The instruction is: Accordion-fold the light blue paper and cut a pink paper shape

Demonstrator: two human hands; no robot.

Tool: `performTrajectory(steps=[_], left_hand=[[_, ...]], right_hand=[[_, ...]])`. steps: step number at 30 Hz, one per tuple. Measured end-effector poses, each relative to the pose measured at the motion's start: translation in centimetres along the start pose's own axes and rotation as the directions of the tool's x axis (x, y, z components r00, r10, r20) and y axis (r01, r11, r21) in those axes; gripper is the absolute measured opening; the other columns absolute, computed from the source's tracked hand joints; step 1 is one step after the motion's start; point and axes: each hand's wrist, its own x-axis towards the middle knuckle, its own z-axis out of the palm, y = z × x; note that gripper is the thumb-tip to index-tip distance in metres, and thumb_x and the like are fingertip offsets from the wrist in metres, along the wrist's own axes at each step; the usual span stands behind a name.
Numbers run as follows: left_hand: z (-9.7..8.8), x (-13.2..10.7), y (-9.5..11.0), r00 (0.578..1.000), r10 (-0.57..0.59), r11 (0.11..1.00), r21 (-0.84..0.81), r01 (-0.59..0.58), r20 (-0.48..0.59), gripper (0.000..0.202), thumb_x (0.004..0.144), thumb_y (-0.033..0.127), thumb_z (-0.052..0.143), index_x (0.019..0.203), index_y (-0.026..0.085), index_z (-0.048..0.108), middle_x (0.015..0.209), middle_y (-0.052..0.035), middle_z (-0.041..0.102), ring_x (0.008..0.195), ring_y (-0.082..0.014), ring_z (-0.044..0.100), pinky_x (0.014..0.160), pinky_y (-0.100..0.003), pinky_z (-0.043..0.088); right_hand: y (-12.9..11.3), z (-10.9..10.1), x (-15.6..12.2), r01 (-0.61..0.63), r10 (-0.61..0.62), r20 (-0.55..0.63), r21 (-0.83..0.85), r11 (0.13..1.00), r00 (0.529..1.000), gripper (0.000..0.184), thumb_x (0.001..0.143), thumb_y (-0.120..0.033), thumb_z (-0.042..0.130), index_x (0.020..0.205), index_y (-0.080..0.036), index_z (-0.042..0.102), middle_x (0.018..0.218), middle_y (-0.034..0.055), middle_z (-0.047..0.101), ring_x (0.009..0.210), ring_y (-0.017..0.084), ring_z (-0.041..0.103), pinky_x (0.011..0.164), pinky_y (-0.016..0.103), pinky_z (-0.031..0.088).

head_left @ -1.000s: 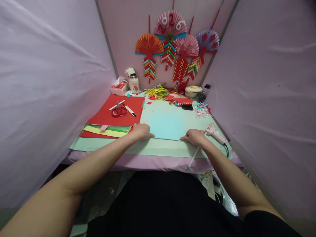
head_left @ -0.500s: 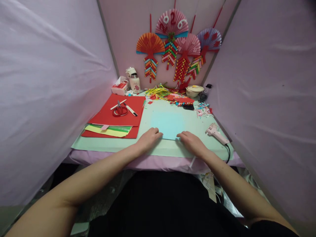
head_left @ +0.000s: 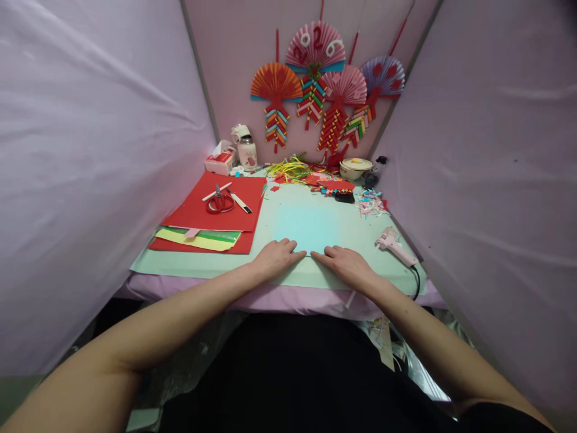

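A light blue paper sheet (head_left: 311, 225) lies in the middle of the pale green mat (head_left: 180, 263). My left hand (head_left: 276, 257) rests flat on the sheet's near edge, fingers stretched out. Beside it, my right hand (head_left: 345, 262) presses the same edge with its fingers flat and pointing left. The fingertips of the two hands nearly meet at the middle of that edge. Neither hand holds anything.
A stack of red, green and yellow paper (head_left: 207, 224) lies at the left with red scissors (head_left: 219, 201) and a pen on top. A glue gun (head_left: 394, 245) sits at the right. Paper strips, scraps, a bowl (head_left: 355, 168) and a jar (head_left: 246, 150) crowd the back. Paper fans (head_left: 315, 78) hang behind.
Both hands slid inward along the blue sheet's near edge, from its two corners toward the middle, until their fingertips almost touch.
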Motion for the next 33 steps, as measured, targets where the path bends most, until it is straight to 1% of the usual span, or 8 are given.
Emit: performTrajectory(steps=[6,9,12,17,21,26,29,33], left_hand=[[0.1,-0.1,0.1,1.000,-0.002,1.000,-0.014,0.002,-0.005,0.039,0.097,0.019,0.042,0.135,0.027,0.049,0.109,-0.0106,0.057,0.097,-0.0240,0.054,0.071,-0.032,0.040],[0.1,-0.1,0.8,0.999,-0.004,1.000,-0.025,0.004,-0.036,0.033,0.097,0.017,0.043,0.128,0.022,0.053,0.106,-0.0110,0.057,0.098,-0.0241,0.054,0.074,-0.033,0.041],[-0.1,0.2,1.6,0.999,0.008,1.000,-0.003,-0.009,-0.041,0.026,0.097,0.015,0.041,0.118,0.015,0.057,0.103,-0.0115,0.058,0.099,-0.0245,0.053,0.075,-0.034,0.042],[0.0,0.5,2.4,1.000,-0.002,1.000,-0.016,0.002,-0.004,0.023,0.096,0.013,0.041,0.111,0.011,0.057,0.103,-0.0120,0.057,0.095,-0.0242,0.052,0.072,-0.034,0.044],[0.3,0.6,3.1,0.998,-0.054,0.997,-0.049,0.053,-0.031,0.023,0.095,0.011,0.038,0.107,0.011,0.057,0.102,-0.0127,0.057,0.095,-0.0251,0.052,0.070,-0.035,0.046],[0.5,1.2,4.8,0.990,-0.138,0.989,-0.051,0.136,-0.029,0.025,0.092,0.007,0.037,0.102,0.011,0.060,0.097,-0.0126,0.058,0.094,-0.0251,0.052,0.071,-0.035,0.046],[0.7,1.3,5.4,0.992,-0.117,0.993,-0.002,0.117,-0.039,0.028,0.089,0.003,0.038,0.098,0.012,0.063,0.091,-0.0125,0.058,0.091,-0.0257,0.052,0.074,-0.036,0.044],[0.4,0.7,5.1,0.999,-0.053,0.994,0.094,0.054,-0.008,0.027,0.086,0.002,0.041,0.095,0.007,0.067,0.086,-0.0144,0.059,0.088,-0.0269,0.050,0.074,-0.037,0.041]], right_hand=[[-0.1,0.3,-0.1,-0.005,0.005,-0.011,-0.013,1.000,1.000,0.047,0.094,-0.017,0.044,0.139,-0.031,0.045,0.102,0.0055,0.060,0.086,0.019,0.055,0.068,0.028,0.035],[-0.7,0.2,0.1,-0.031,0.031,-0.005,-0.019,0.999,0.999,0.045,0.094,-0.016,0.043,0.136,-0.030,0.046,0.103,0.0072,0.061,0.089,0.020,0.055,0.068,0.029,0.037],[-1.8,-0.1,0.4,-0.055,0.055,0.001,-0.050,0.997,0.999,0.038,0.095,-0.016,0.043,0.131,-0.025,0.050,0.104,0.0097,0.061,0.093,0.022,0.055,0.067,0.030,0.039],[-3.3,-0.5,1.0,-0.045,0.045,0.001,-0.090,0.995,0.999,0.026,0.095,-0.013,0.041,0.115,-0.016,0.057,0.103,0.0108,0.061,0.095,0.023,0.054,0.070,0.033,0.041],[-3.8,-0.2,1.1,-0.068,0.064,-0.058,-0.075,0.995,0.996,0.028,0.096,-0.015,0.040,0.120,-0.017,0.054,0.104,0.0102,0.060,0.096,0.024,0.053,0.073,0.033,0.041],[-4.4,0.1,1.4,-0.107,0.105,-0.048,-0.036,0.994,0.993,0.027,0.095,-0.015,0.041,0.117,-0.016,0.056,0.107,0.0116,0.059,0.097,0.025,0.052,0.074,0.035,0.041],[-4.8,0.1,1.6,-0.126,0.125,-0.037,-0.018,0.992,0.991,0.025,0.094,-0.013,0.041,0.111,-0.016,0.059,0.106,0.0112,0.060,0.096,0.024,0.051,0.075,0.035,0.041],[-5.0,0.0,1.3,-0.179,0.178,-0.027,-0.017,0.984,0.984,0.025,0.093,-0.011,0.042,0.109,-0.016,0.060,0.105,0.0116,0.060,0.095,0.024,0.051,0.073,0.035,0.042]])
